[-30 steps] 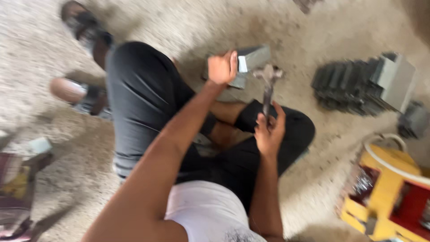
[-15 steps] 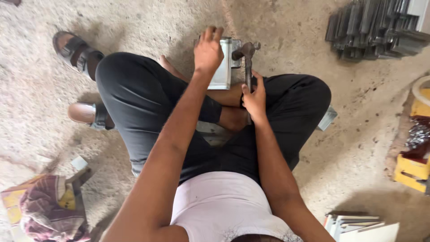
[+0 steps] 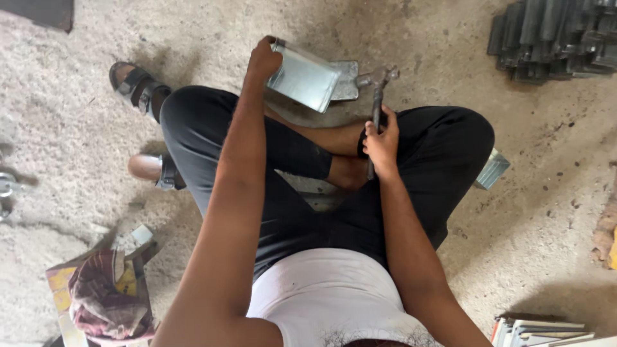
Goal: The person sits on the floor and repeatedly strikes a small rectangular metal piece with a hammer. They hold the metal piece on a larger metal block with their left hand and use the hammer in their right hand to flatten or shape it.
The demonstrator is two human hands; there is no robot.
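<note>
Sheet-metal box [image 3: 303,80], shiny and tilted, sits at the upper centre of the frame on the concrete floor [image 3: 77,115]. We see the left hand [image 3: 263,61] clamped on its left edge. Just to its right, the right hand [image 3: 380,138] is closed around a hammer [image 3: 376,87]. Bare floor lies open on both sides; stacked metal parts [image 3: 553,38] stay well apart, upper right.

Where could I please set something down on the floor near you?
Bare concrete floor lies open right of the knee, below the stacked metal pieces. Crowded around the metal box, hammer and rag pile.
</note>
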